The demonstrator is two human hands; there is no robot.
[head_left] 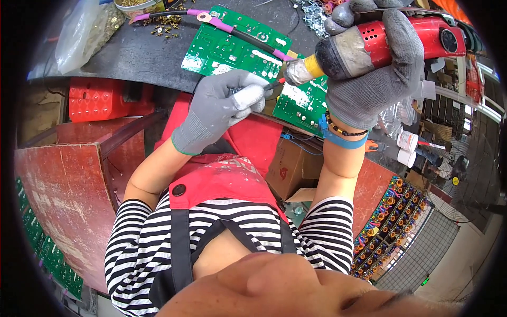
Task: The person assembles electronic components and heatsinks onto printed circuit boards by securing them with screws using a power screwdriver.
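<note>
Right hand (367,92) wrapped around red power screwdriver (376,43); left hand (224,103) closed, fingers bunched at the driver bit (275,83), contents unclear. Driver nose over right-hand green circuit board (298,108); purple-sleeved black cable (245,36) crosses left-hand board (222,45), on dark tabletop (137,59).

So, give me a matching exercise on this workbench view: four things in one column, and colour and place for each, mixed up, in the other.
Things:
1. Power tool
2. Wristband
3. Plastic bag
4. Cable

Colours and places:
A. clear, near the left end of the table
B. black and purple, over a green circuit board
C. partly red, held in the right hand
D. blue, beside a beaded bracelet

Pairs: 1-C, 2-D, 3-A, 4-B
</note>
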